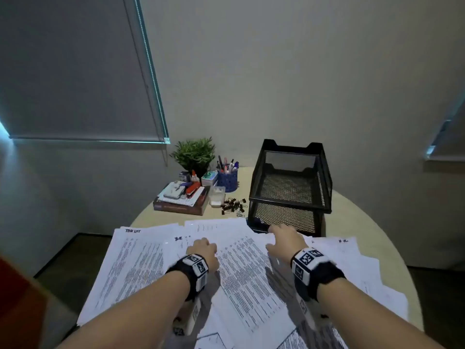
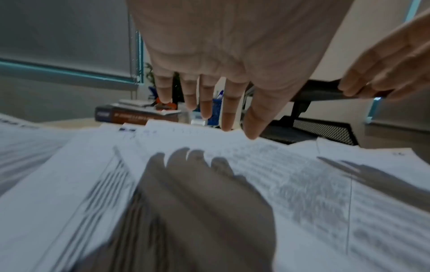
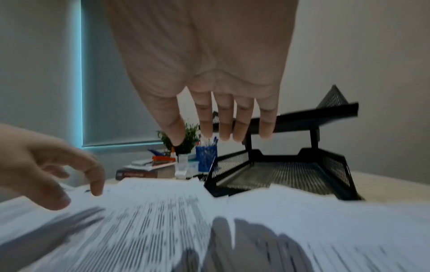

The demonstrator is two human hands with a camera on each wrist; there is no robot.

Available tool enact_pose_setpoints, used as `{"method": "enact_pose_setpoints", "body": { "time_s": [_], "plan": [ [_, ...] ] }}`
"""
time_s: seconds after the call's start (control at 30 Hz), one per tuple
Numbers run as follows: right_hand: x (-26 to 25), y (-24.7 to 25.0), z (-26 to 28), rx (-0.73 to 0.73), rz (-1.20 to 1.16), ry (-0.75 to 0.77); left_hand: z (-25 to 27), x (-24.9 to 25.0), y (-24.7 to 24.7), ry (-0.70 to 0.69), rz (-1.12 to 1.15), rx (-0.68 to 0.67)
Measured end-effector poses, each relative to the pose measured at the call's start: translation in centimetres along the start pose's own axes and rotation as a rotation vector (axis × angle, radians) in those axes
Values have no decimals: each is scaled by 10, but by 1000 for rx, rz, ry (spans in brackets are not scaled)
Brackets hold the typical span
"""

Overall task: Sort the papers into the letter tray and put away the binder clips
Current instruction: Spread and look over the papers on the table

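Hovering both hands over the papers (image 1: 176,268) spread across the table (image 1: 352,217): left hand (image 1: 205,250) and right hand (image 1: 285,239) have loose, spread fingers, gripping nothing. I judge the paper step barely begun; tray (image 1: 289,182) sits bare behind, clips (image 1: 232,206) loose beside it. Next I need to gather sheets into a squared stack.

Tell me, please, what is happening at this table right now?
A person is about to sort papers spread across the table. Both hands, left and right, hover open over the sheets, holding nothing. The black letter tray looks empty, and the binder clips lie loose beside it.
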State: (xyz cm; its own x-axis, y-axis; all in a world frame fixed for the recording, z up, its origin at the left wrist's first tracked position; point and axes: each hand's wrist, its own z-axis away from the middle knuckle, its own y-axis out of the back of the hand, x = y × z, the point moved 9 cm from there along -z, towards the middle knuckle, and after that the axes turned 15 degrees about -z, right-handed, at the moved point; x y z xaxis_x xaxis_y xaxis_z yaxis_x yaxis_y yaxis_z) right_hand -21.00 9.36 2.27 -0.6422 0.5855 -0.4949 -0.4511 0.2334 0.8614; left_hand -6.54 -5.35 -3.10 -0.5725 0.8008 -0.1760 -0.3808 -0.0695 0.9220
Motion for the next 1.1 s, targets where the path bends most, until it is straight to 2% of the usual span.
{"method": "enact_pose_setpoints", "body": {
  "time_s": [0.1,0.17,0.33,0.6,0.77,1.0,1.1],
  "plan": [
    [23,-36,11,-116,-28,-79,10,-10,-42,29,-1,-115],
    [44,-63,26,-177,-67,-135,20,-16,-72,26,55,-111],
    [71,-87,44,-131,-154,-228,37,-31,-107,-14,181,-84],
    [67,-85,42,-107,-224,-353,27,-66,-106,103,263,-52],
    [77,-83,63,53,-237,-321,21,-75,-106,97,305,18],
    [93,-79,78,36,-211,-357,10,-82,-107,58,417,38],
    [92,-63,79,101,-212,-379,4,-87,-105,39,479,18]
  ]
}}
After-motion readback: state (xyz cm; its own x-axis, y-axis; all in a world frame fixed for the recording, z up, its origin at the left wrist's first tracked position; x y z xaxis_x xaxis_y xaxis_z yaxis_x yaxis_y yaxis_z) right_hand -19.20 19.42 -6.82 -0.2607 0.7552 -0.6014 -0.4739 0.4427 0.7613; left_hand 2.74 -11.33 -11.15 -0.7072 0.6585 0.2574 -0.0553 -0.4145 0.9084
